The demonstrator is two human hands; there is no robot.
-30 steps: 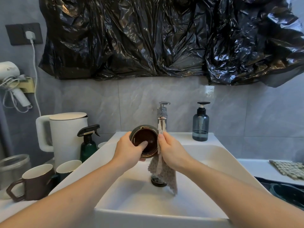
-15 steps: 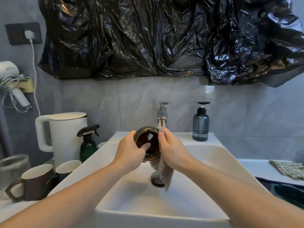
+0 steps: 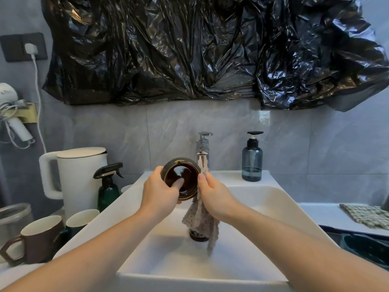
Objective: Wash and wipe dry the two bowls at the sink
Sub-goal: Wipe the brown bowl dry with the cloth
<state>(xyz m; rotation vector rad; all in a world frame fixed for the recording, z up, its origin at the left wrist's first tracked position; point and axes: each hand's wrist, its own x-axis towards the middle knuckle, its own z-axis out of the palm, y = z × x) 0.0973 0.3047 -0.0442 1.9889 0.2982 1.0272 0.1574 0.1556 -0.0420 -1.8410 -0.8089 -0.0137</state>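
Left hand: grips the brown bowl, thumb inside against the glossy inner wall, the other fingers wrapped round the outside.
Right hand: pinches a speckled grey cloth against the bowl's right rim; the fingers are curled round the cloth.
Bowl: held tilted on its side above the white sink, its opening turned toward the camera, just in front of the chrome tap.
Cloth: hangs from the right hand down into the basin, its lower end over the dark drain.
Second bowl: cannot tell where it is.
Sink back ledge: blue-grey soap dispenser stands right of the tap.
Bench, left: white kettle, dark green spray bottle, brown mug, a second mug beside it, glass jar.
Bench, right: folded checked towel.
Wall: black plastic sheeting above the tiles; hair dryer in a holder at the left.
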